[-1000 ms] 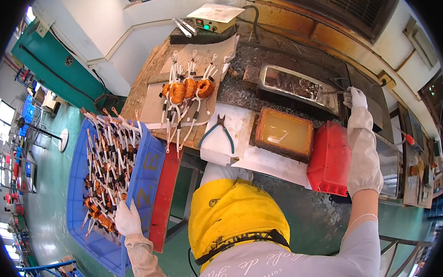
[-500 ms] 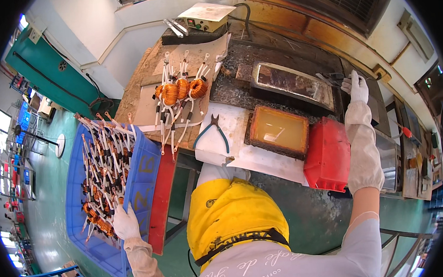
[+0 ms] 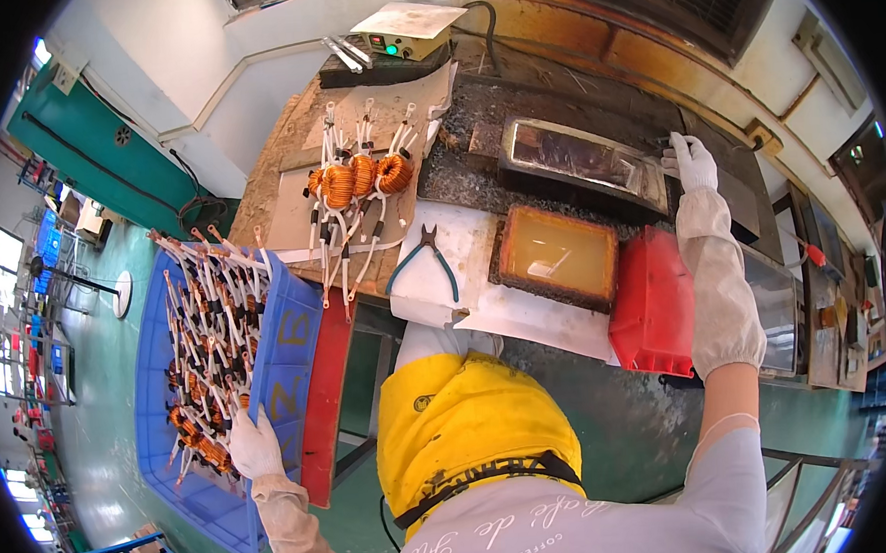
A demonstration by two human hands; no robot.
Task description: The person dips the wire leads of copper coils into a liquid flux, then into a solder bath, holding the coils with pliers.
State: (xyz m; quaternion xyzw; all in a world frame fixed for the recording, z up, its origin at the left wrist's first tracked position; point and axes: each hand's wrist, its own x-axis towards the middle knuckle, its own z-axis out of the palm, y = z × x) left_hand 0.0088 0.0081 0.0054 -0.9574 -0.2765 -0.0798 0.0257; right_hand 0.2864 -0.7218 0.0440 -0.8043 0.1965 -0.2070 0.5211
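My left hand (image 3: 255,445), in a white glove, is at the near right rim of a blue plastic crate (image 3: 285,360). Its fingers bend over the rim, beside the coils inside. Packed in that crate are several copper-wound ring coils (image 3: 199,444) with white and black leads. On the right, my gloved right hand (image 3: 694,161) is by the right end of a long metal pot (image 3: 583,174) with a shiny surface inside. Its fingers are bent together; whatever they hold is too small to make out. A grey sleeve covers the right forearm.
More copper coils (image 3: 363,179) lie on cardboard on the bench. Pliers (image 3: 428,257) with blue-green handles rest on white sheeting, left of a square tray of yellowish liquid (image 3: 562,255). A red bin (image 3: 653,306) stands at the bench's front edge. Behind is a control box (image 3: 406,43).
My right hand has shifted slightly left and nearer to me, and its fingers have drawn together at the pot's end. My left hand stays at the crate rim.
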